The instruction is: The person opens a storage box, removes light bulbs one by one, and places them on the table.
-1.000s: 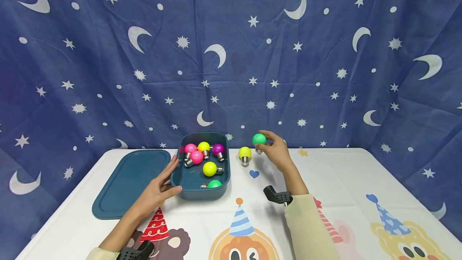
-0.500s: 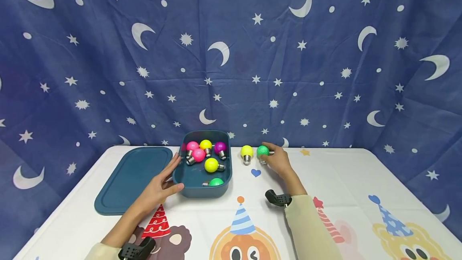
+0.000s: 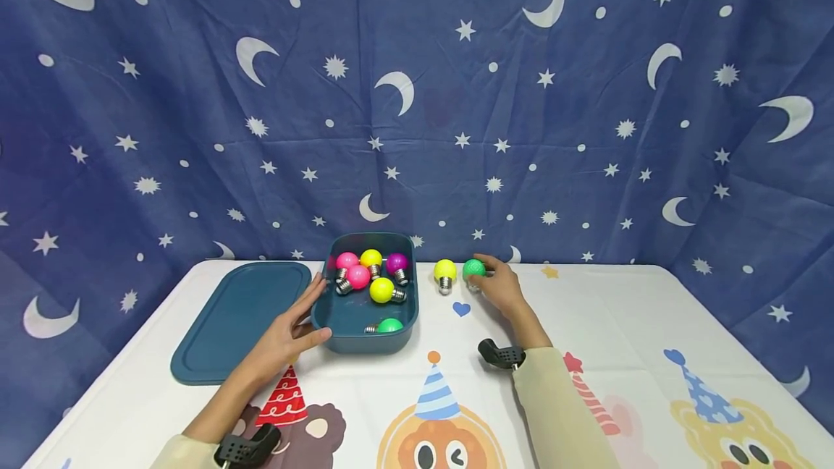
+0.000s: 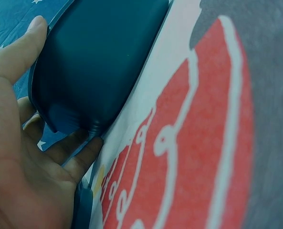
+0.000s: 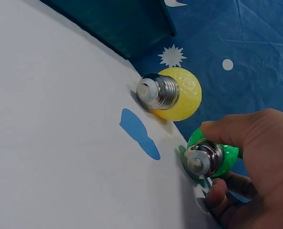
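Note:
My right hand (image 3: 503, 288) pinches a green light bulb (image 3: 472, 268) with thumb and fingers. In the right wrist view this bulb (image 5: 229, 160) lies on the tabletop, its screw base toward the camera. A yellow light bulb (image 3: 445, 271) lies just left of it, apart from it. My left hand (image 3: 281, 344) rests against the left side of a dark teal box (image 3: 371, 344), fingers mostly straight and thumb near the front corner. Inside the box are pink, yellow and purple bulbs (image 3: 397, 263) toward the back, another yellow bulb (image 3: 381, 290), and a green bulb (image 3: 390, 326) near the front.
A flat teal lid (image 3: 237, 324) lies on the table left of the box, partly behind my left forearm. The white tablecloth (image 3: 606, 317) bears printed cartoon animals in party hats. A blue moon-and-star curtain (image 3: 430, 107) hangs directly behind the table's back edge.
My right hand has lowered the green bulb from above the table onto it, beside the yellow bulb. My left hand stays at the box. The head view has shifted slightly.

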`<state>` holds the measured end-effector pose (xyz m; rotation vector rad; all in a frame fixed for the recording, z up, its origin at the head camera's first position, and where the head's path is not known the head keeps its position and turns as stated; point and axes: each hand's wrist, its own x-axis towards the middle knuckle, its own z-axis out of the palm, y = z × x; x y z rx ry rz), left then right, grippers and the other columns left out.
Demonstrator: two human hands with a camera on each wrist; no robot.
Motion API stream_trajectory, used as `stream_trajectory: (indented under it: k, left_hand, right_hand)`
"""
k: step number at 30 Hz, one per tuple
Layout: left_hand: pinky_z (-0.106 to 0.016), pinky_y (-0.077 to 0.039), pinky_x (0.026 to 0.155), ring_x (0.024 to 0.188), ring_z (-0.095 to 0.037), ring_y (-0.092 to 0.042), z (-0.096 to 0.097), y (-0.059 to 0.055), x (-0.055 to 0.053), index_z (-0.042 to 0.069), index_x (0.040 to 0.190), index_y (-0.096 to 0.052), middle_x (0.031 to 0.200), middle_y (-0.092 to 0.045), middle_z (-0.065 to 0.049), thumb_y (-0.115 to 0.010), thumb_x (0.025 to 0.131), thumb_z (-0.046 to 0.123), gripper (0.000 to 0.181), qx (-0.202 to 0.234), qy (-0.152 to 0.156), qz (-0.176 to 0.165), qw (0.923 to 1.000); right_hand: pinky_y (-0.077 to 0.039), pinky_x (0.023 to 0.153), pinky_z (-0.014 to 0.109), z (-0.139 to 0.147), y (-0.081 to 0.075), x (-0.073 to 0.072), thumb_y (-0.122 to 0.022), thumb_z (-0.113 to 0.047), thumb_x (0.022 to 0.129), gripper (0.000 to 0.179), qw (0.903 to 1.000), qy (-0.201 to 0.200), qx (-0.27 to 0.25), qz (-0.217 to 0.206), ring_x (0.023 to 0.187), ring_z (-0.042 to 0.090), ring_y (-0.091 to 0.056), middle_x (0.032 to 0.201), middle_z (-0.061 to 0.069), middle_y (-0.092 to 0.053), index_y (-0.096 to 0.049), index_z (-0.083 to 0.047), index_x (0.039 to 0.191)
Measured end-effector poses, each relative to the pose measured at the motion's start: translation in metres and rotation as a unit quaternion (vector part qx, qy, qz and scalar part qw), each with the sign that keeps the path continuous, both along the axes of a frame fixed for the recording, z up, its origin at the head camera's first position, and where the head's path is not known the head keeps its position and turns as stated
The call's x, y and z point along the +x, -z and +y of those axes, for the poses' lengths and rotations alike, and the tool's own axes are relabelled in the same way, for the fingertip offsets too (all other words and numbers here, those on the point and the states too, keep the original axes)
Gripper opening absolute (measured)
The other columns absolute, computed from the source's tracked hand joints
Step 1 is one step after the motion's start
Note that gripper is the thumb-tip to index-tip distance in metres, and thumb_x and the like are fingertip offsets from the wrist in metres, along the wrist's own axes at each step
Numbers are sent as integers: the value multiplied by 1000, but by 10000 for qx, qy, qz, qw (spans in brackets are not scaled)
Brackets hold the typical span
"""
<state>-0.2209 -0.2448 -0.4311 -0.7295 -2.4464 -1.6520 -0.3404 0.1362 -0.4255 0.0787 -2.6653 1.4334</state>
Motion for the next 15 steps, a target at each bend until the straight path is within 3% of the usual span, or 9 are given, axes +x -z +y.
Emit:
stream_trajectory:
  k: [9,15]
  left_hand:
    - [-53,-28,104,141,-41,-15,2,-3,1,7,153,-19,160,-5,-10,-65,90,9,78,-6,0,-16,10000]
    - [-52,-28,104,141,-40,-15,0,-2,2,12,154,-19,160,-4,-7,-64,90,9,78,-21,3,-31,10000]
  right_hand:
    - [-43,97,47,2,-1,-2,-69,-22,87,59,9998,31,62,-197,124,38,-45,136,21,-48,-48,-9,141]
    - [-36,103,51,4,-4,-2,-67,-25,89,61,9998,10,62,-199,128,40,-40,137,22,-47,-45,-8,142]
